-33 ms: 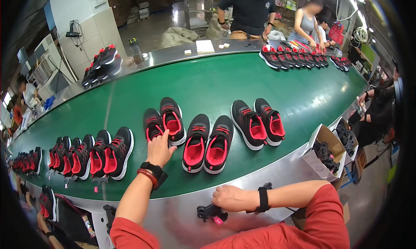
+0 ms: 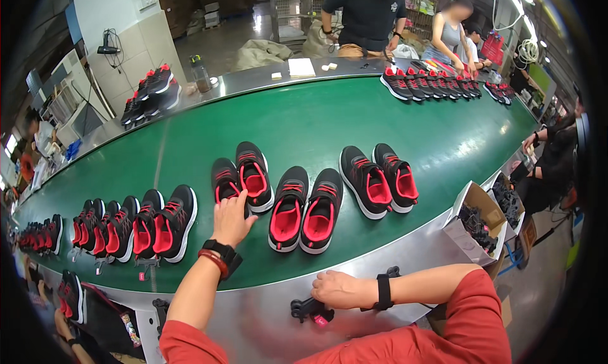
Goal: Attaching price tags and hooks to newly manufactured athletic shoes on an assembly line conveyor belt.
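My left hand [image 2: 232, 221] reaches over the heel of a black sneaker [image 2: 224, 178] with red lining. Its fingers are stretched out at the shoe's opening, and the thumb stands apart. Beside that shoe lies its mate [image 2: 254, 174], angled on the green belt. On the metal edge my right hand [image 2: 342, 290] is closed on a black plastic shoe hanger [image 2: 305, 309] with a small pink tag [image 2: 322, 320]; the fingers hide part of it. Just beyond, a sneaker pair [image 2: 288, 215] points away from me, and another pair [image 2: 366, 183] sits to its right.
Several sneakers [image 2: 174, 224] with hangers line the belt [image 2: 297, 120] at left. More shoes [image 2: 430, 85] stand in a row at the far right, others [image 2: 151, 93] in a pile at far left. A carton [image 2: 472, 228] of black hangers stands at right. People work across the belt.
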Demonstrator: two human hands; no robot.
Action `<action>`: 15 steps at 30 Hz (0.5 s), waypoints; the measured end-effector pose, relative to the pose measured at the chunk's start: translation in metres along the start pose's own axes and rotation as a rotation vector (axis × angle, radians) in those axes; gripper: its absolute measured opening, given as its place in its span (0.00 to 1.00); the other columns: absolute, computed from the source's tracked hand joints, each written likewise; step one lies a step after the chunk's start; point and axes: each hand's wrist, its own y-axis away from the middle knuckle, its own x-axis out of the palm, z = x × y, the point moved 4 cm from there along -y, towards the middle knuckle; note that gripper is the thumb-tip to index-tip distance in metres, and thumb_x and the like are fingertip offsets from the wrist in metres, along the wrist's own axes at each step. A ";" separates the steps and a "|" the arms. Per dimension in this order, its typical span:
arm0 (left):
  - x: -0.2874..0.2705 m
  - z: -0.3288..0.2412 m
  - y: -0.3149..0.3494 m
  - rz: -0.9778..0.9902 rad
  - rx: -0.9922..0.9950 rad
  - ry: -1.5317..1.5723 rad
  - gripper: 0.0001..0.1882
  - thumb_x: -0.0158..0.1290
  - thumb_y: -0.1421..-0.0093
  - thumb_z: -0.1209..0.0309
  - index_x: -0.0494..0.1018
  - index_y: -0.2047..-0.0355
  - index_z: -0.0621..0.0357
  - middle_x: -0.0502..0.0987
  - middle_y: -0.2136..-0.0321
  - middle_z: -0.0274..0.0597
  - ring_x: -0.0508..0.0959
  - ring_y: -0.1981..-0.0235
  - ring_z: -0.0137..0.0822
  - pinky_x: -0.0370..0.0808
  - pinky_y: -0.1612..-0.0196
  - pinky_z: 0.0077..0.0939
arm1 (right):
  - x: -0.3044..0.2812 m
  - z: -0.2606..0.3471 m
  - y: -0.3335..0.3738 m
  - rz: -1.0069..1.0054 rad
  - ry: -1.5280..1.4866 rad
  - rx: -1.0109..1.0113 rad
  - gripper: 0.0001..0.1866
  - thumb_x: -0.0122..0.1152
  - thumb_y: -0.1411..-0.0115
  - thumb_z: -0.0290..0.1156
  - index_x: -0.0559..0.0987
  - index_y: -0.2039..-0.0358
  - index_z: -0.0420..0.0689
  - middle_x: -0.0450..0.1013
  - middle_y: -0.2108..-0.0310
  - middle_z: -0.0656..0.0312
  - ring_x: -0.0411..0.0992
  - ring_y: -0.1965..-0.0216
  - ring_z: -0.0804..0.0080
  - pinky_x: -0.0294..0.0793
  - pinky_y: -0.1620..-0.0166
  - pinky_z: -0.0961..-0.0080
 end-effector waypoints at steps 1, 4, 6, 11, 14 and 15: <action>-0.009 0.003 0.006 -0.022 0.024 -0.003 0.38 0.67 0.54 0.63 0.66 0.43 0.56 0.74 0.58 0.45 0.73 0.57 0.47 0.67 0.52 0.40 | 0.004 -0.002 -0.001 0.009 0.008 0.010 0.10 0.65 0.53 0.31 0.77 0.70 0.42 0.74 0.68 0.57 0.72 0.60 0.58 0.73 0.58 0.66; -0.025 0.017 0.024 -0.080 0.056 0.009 0.31 0.67 0.57 0.69 0.71 0.50 0.55 0.73 0.57 0.39 0.72 0.55 0.44 0.68 0.53 0.38 | 0.004 -0.002 0.001 0.091 0.016 0.031 0.14 0.65 0.52 0.31 0.77 0.64 0.42 0.73 0.64 0.58 0.70 0.56 0.59 0.73 0.57 0.66; -0.018 0.042 0.037 -0.037 0.061 0.028 0.28 0.66 0.56 0.72 0.72 0.52 0.54 0.73 0.56 0.38 0.72 0.55 0.44 0.69 0.54 0.39 | -0.001 0.001 0.003 0.005 -0.005 -0.017 0.14 0.65 0.52 0.31 0.77 0.65 0.42 0.72 0.65 0.58 0.70 0.56 0.59 0.73 0.57 0.66; 0.000 0.063 0.039 -0.063 0.075 0.233 0.18 0.59 0.52 0.78 0.74 0.58 0.56 0.77 0.62 0.41 0.75 0.61 0.48 0.73 0.57 0.40 | -0.005 0.000 0.007 -0.003 0.011 -0.076 0.10 0.64 0.51 0.31 0.76 0.68 0.43 0.72 0.66 0.59 0.70 0.58 0.60 0.72 0.57 0.67; 0.001 0.064 0.039 -0.094 0.103 0.275 0.14 0.58 0.52 0.79 0.76 0.62 0.57 0.78 0.65 0.41 0.75 0.62 0.49 0.74 0.58 0.40 | -0.004 -0.007 0.009 0.007 -0.034 -0.072 0.08 0.64 0.51 0.31 0.77 0.71 0.43 0.72 0.68 0.59 0.70 0.60 0.60 0.72 0.57 0.66; 0.001 0.063 0.039 -0.086 0.114 0.287 0.14 0.58 0.52 0.79 0.76 0.63 0.57 0.78 0.65 0.41 0.75 0.62 0.48 0.74 0.58 0.39 | -0.003 -0.011 0.010 0.003 -0.059 -0.067 0.08 0.64 0.52 0.31 0.77 0.71 0.43 0.72 0.68 0.60 0.70 0.60 0.60 0.72 0.57 0.66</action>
